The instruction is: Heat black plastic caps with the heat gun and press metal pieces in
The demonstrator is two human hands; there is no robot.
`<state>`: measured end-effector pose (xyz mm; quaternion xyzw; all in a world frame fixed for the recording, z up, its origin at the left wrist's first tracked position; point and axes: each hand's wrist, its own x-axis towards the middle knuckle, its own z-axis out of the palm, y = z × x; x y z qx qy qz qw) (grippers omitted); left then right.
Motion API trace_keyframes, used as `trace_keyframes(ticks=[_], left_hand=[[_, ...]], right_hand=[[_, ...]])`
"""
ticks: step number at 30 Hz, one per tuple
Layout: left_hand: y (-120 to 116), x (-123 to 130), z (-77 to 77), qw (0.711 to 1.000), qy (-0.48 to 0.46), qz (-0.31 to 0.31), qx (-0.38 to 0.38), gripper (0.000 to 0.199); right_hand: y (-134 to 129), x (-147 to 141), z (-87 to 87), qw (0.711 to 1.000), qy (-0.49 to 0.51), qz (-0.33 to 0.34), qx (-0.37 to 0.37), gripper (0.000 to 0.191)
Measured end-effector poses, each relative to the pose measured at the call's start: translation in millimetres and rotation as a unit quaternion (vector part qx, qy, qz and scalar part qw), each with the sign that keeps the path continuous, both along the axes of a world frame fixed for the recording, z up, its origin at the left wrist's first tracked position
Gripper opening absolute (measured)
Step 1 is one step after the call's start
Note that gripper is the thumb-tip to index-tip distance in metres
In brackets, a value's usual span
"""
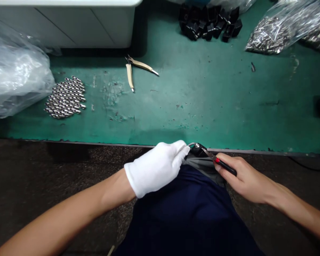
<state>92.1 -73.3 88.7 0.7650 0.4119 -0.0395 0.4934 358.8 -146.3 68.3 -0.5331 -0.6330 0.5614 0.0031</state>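
Note:
My left hand, in a white glove, is closed with its fingertips pinched on a small black part that has a bright curved metal piece. Bare, my right hand wraps round a hand tool with a black-and-red handle and a narrow metal tip. That tip meets the black part or lies right beside it; I cannot tell which. Both hands are over my lap at the table's front edge. The part's far side is hidden by the glove.
On the green table lie cream-handled pliers, spread apart. Rows of small metal tubes sit left beside a plastic bag. A pale bin stands behind. Black parts and a bag of metal pieces lie farther right.

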Motion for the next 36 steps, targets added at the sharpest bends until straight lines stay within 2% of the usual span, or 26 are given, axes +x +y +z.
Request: trace_keyframes(ticks=[14, 22, 36], left_hand=[[3.7, -1.6, 7.8, 0.993, 0.036, -0.098, 0.05, 0.029], [10.1, -0.9, 15.0, 0.993, 0.04, -0.093, 0.053, 0.031], [15.3, 0.9, 17.8, 0.992, 0.062, -0.098, 0.054, 0.035]], right_hand=[[-8.6, 5.2, 4.5, 0.999, -0.028, 0.026, 0.007, 0.01], [-6.7, 7.1, 5.8, 0.998, -0.044, 0.037, 0.022, 0.009], [-8.3, 11.4, 7.5, 0.994, -0.072, 0.066, 0.053, 0.007]])
